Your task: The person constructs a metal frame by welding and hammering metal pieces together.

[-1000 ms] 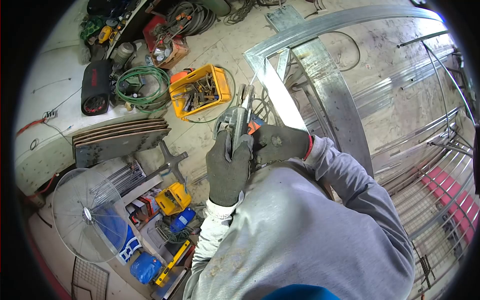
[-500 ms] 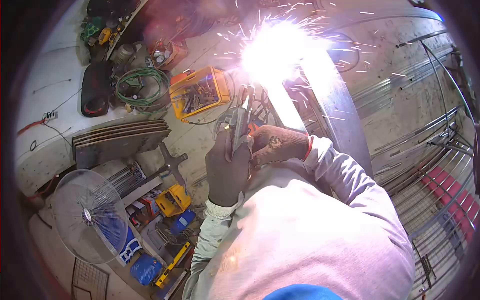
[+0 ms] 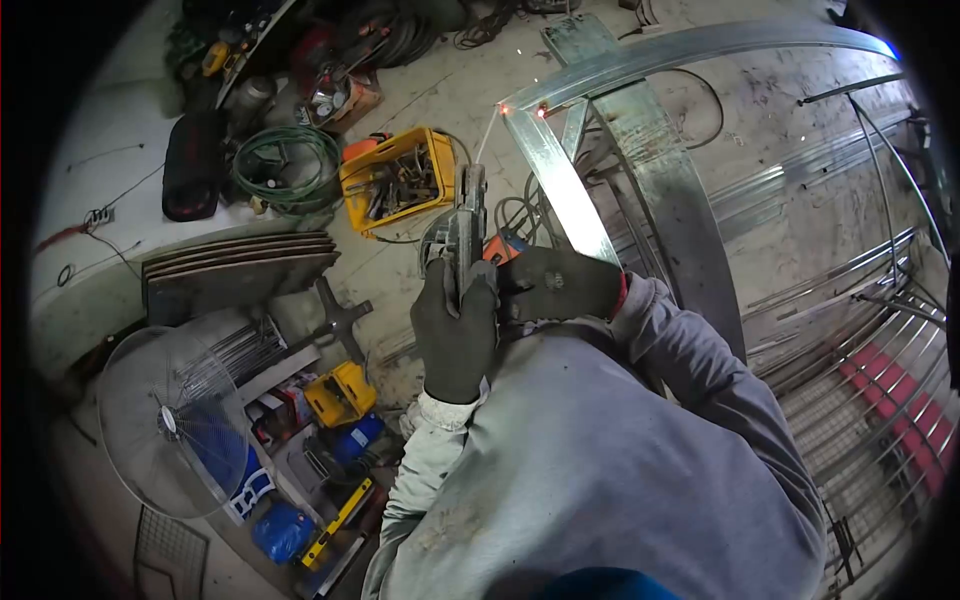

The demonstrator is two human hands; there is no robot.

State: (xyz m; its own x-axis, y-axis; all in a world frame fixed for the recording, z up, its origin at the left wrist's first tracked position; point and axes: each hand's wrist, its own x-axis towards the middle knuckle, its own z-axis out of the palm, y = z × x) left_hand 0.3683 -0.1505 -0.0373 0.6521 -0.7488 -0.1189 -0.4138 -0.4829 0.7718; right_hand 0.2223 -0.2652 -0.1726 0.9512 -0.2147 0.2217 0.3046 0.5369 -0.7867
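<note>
My gloved left hand [image 3: 455, 335] is closed around a welding electrode holder [image 3: 468, 215], which points away from me. A thin pale electrode [image 3: 488, 136] sticks out of its jaws, its tip near the corner of a metal frame. My gloved right hand [image 3: 562, 284] is closed against the left one; its fingertips are hidden, so what they grip cannot be made out. Ahead, a straight bright steel tube [image 3: 563, 185] meets a curved steel bar [image 3: 700, 48], with small red-hot spots at the joint. Both rest by a wide steel beam [image 3: 660, 165].
A yellow crate [image 3: 448, 160] of tools, a coiled green hose [image 3: 285, 165] and stacked dark plates [image 3: 240, 275] lie left. A fan [image 3: 170, 425] and a yellow spirit level [image 3: 338, 525] are lower left. Metal bars and a grille [image 3: 890, 400] are at right.
The white welding arc and its sparks have gone out, leaving glowing spots at the joint. The frame and electrode now show clearly. Both hands stay in nearly the same place.
</note>
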